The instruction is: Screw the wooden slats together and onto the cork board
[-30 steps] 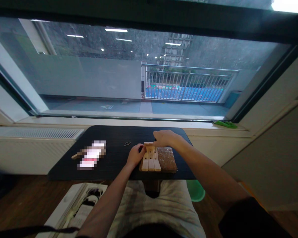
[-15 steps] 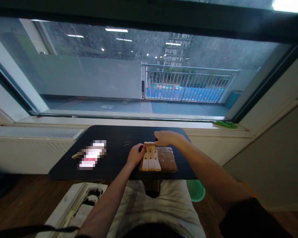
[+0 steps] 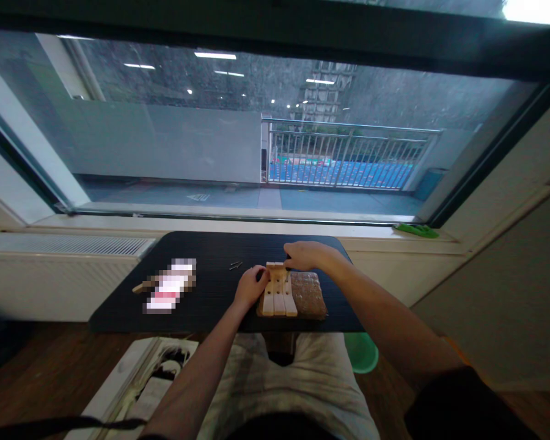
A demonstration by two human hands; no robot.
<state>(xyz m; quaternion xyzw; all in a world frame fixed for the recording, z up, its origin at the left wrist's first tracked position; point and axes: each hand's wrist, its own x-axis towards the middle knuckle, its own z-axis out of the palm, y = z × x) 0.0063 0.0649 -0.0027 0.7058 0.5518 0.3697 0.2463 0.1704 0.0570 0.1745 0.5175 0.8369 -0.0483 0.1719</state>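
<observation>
A pale wooden piece [image 3: 278, 299] made of joined slats, with several holes in it, lies on a rough brown block [image 3: 308, 294] on the black table. My left hand [image 3: 251, 286] grips its left edge, thumb and fingers closed against the wood. My right hand [image 3: 302, 255] is closed in a fist above the piece's far right corner. It holds what looks like a screwdriver [image 3: 287, 273], mostly hidden by the fingers, with the thin shaft pointing down at a hole. Several small screws [image 3: 235, 266] lie on the table left of the wood.
A blurred-out pink and white item [image 3: 169, 287] lies on the left of the black table [image 3: 211, 305], with a wooden stick [image 3: 142, 286] beside it. Below right stands a green bucket [image 3: 362, 353]. A white box [image 3: 128, 379] sits below left. The window sill [image 3: 371, 230] runs behind the table.
My right hand has shifted very slightly left over the wood. My left hand and the wooden piece stay in place.
</observation>
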